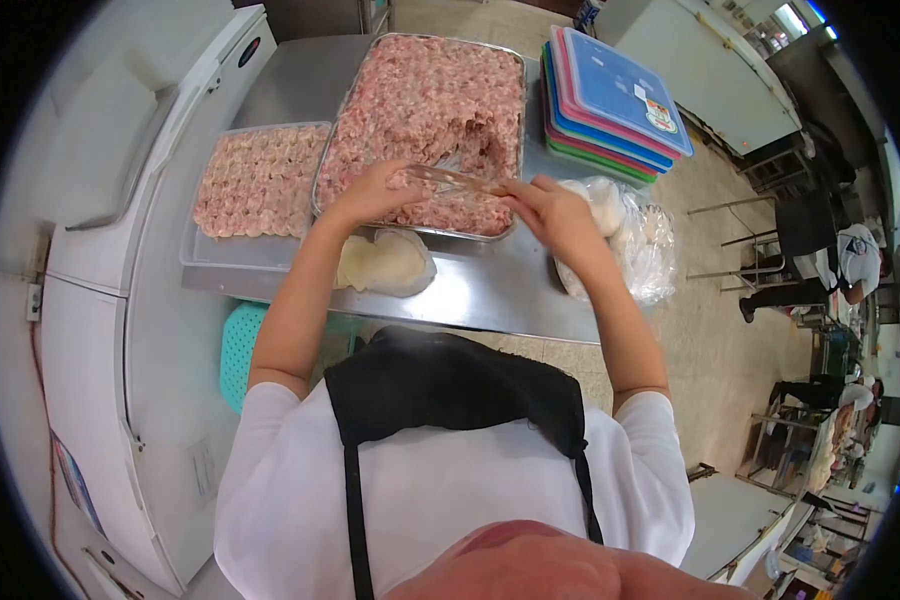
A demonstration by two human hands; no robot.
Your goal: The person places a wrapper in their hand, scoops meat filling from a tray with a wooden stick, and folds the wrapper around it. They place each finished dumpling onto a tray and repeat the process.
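Note:
Over the near part of a large metal tray [519, 120] of ground meat [420, 90], both my hands hold a thin, see-through strip [455, 180] stretched between them. My left hand [375, 192] grips its left end, fingers curled. The right end is pinched in my right hand [553, 212]. A hollow in the meat lies just beyond the strip. Below my left wrist, a stack of pale round wrappers [388, 263] rests on the steel table. To the right of my right hand sits a clear plastic bag [638, 245] with pale pieces in it.
A clear tray [192, 243] with rows of small dumplings [260, 180] stands on the left. Stacked coloured lids [625, 90] are at the back right. A turquoise basket [240, 350] is below the steel table [490, 300]. Two other people [855, 255] are far right.

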